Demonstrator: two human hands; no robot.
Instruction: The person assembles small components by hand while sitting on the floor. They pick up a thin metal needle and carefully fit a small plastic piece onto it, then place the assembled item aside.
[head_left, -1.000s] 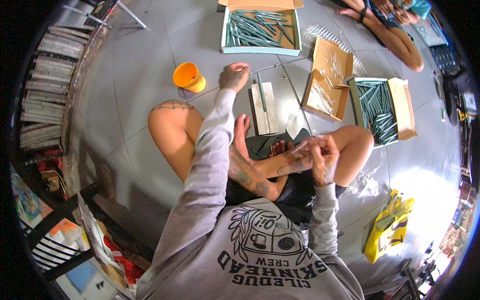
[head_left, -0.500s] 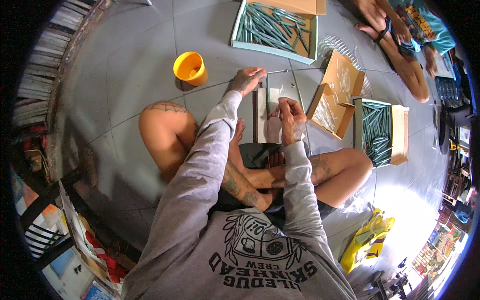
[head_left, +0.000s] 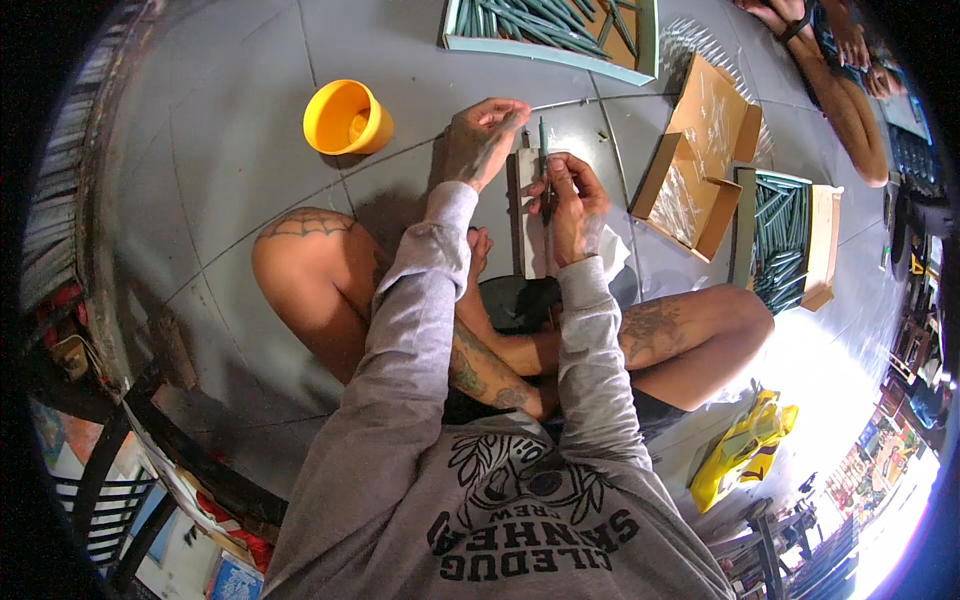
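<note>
In my right hand (head_left: 575, 210), closed at the fingers, is a slim dark green pen-like stick (head_left: 544, 135). It stands lengthwise over a narrow pale board (head_left: 530, 250) with a dark side edge, between my feet. My left hand (head_left: 484, 142) is just left of the stick's top end, fingers bent together and pointing right. Whatever those fingers pinch, if anything, cannot be made out. A white sheet (head_left: 613, 248) shows beside my right wrist. Behind the board lies a round dark thing (head_left: 515, 303), partly hidden by my legs.
A yellow cup (head_left: 347, 118) stands at the far left. Boxes of green sticks (head_left: 540, 25) are at the back, with another box (head_left: 780, 235) at right. An open cardboard box (head_left: 690, 185) holds clear plastic. A yellow bag (head_left: 745, 450) lies at right. Another person's leg (head_left: 850, 120) is far right.
My view has shifted, so the boxes sit higher and farther right. My right hand has moved up along the board to the green stick. The white sheet has come into sight by my right wrist.
</note>
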